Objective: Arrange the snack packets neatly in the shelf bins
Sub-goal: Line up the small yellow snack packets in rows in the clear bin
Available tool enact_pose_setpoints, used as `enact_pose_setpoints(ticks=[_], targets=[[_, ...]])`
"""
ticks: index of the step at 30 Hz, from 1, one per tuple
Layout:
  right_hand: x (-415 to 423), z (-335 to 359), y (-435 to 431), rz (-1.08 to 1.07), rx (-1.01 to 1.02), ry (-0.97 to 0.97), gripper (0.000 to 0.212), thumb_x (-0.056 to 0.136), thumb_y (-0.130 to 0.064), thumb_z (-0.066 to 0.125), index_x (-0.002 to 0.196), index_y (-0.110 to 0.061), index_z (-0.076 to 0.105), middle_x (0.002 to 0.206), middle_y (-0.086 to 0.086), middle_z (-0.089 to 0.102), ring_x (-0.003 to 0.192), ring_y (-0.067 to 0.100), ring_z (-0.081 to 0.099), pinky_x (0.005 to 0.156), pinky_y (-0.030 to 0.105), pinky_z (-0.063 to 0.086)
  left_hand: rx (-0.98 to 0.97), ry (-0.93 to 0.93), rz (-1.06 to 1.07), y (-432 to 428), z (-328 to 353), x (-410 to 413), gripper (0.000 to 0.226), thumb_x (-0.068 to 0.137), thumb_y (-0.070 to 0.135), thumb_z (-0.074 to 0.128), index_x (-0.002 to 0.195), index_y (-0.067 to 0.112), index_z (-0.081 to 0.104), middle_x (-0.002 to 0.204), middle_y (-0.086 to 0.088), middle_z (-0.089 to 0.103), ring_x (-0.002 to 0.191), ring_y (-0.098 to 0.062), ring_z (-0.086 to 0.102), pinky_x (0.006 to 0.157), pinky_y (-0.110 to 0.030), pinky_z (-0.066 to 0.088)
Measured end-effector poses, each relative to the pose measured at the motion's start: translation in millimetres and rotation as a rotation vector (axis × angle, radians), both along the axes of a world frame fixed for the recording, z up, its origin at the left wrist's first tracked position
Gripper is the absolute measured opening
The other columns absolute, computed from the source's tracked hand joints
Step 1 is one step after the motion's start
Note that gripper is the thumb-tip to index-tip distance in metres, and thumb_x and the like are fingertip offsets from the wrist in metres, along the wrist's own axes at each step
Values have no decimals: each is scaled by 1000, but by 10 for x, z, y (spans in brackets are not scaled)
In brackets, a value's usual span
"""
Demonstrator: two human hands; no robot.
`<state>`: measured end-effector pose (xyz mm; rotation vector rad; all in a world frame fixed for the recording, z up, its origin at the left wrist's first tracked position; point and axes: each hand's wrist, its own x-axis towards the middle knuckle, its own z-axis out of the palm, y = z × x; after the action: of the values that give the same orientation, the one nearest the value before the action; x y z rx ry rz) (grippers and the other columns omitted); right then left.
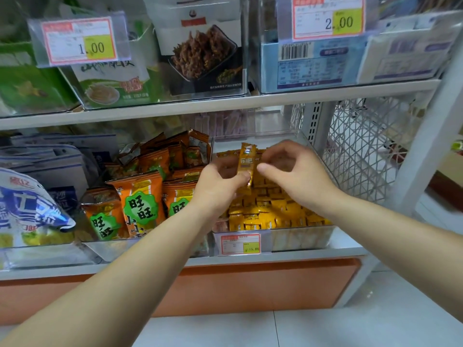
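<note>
My left hand (221, 182) pinches a slim yellow snack packet (246, 160) and holds it upright over a clear bin (300, 237) on the lower shelf. That bin holds several small yellow packets (265, 214). My right hand (292, 171) hovers just right of the held packet with fingers curled; its fingertips sit at the packet's edge, and I cannot tell whether they grip it. To the left, another clear bin holds several orange packets (140, 201) with green labels, some standing, some leaning.
A price tag (240, 244) clips to the yellow bin's front. Blue-white bags (32, 211) fill the far-left bin. The upper shelf (225, 102) carries clear bins of boxed goods. A white wire mesh panel (363, 151) and shelf post (426, 146) close the right side.
</note>
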<state>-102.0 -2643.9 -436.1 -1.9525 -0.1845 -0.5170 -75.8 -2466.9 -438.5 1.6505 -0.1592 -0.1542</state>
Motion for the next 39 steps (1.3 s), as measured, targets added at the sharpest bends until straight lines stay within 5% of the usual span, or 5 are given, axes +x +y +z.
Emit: enact_pose_setpoints(ticks=[3,7,12,17,39], targets=[[128,-16,-7,1,99,116,43,89,-43,68,129,-43,53,113,-12,68,107,11,65,99,42,51,46,-80,-35,-9,0,-35,46,88,20,74,130,21,57,114,3,71,101,-7,68,74,-20,55],[299,-13,58,40,139,153,25,92,-33,66,112,-47,60,103,-10,70,99,10,68,87,39,55,170,-210,-5,-32,-21,-26,46,88,20,74,130,16,55,111,2,71,102,-10,68,90,-33,56],[491,5,17,-114,-30,15,29,92,-20,67,101,-42,49,95,-18,64,83,-5,64,63,13,48,906,-502,-100,-75,-165,-108,54,95,49,54,137,16,46,126,-8,63,116,-26,59,95,-39,51],[559,-156,-33,-53,-265,63,33,92,-19,67,107,-39,47,98,-5,69,89,13,68,78,32,55,1217,-540,-214,-114,-283,-128,50,99,54,36,125,16,55,125,-12,59,118,-33,50,98,-44,43],[718,-269,-247,46,-772,216,32,97,-29,60,129,-26,64,131,-2,62,120,19,56,91,29,42,1202,-634,-140,-148,-361,-140,47,99,50,39,129,18,54,131,-6,55,121,-28,48,98,-41,42]])
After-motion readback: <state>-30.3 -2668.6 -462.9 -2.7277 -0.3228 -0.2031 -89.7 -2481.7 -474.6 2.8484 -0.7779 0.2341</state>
